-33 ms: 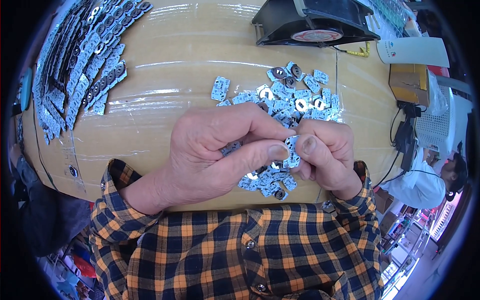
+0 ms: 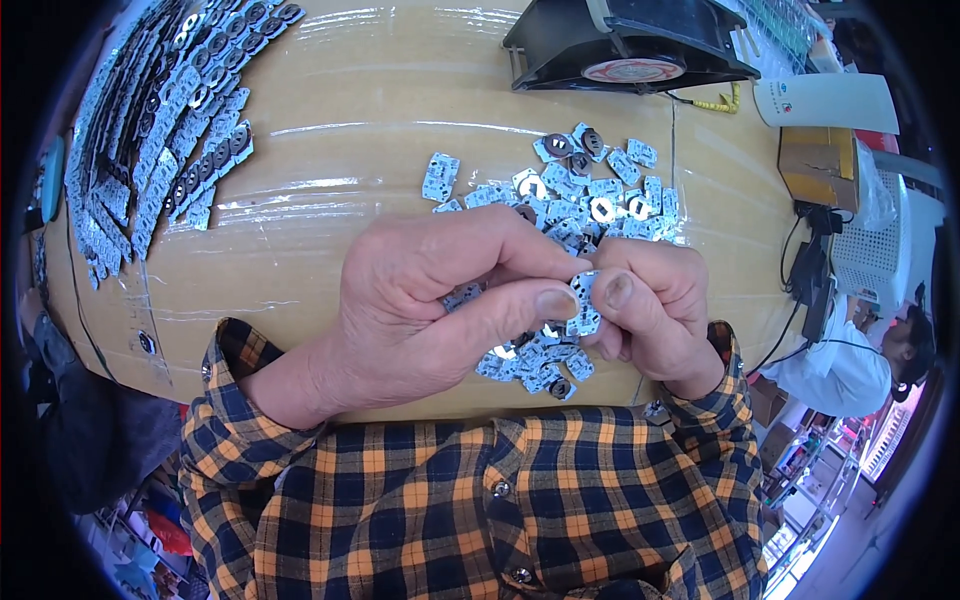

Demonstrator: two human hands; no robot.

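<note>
Between both thumbs and forefingers I hold a small circuit board (image 2: 583, 306), pale blue with dark spots and tilted up on edge. My left hand (image 2: 440, 300) pinches its left side, while my right hand (image 2: 650, 305) grips the right side with curled fingers. Beneath and beyond my hands lies a loose pile of similar small boards (image 2: 565, 215), some carrying round dark or silvery parts. More of these pieces (image 2: 540, 365) show just below my fingers, nearer to me. My hands cover the middle of the pile.
Long strips of joined boards (image 2: 160, 150) are heaped at the far left of the brown table (image 2: 330, 110). A black fan (image 2: 630, 50) stands at the back. On the right are a cardboard box (image 2: 818, 165), a white basket (image 2: 872, 255) and black cables. Another person (image 2: 840, 360) is at the right edge.
</note>
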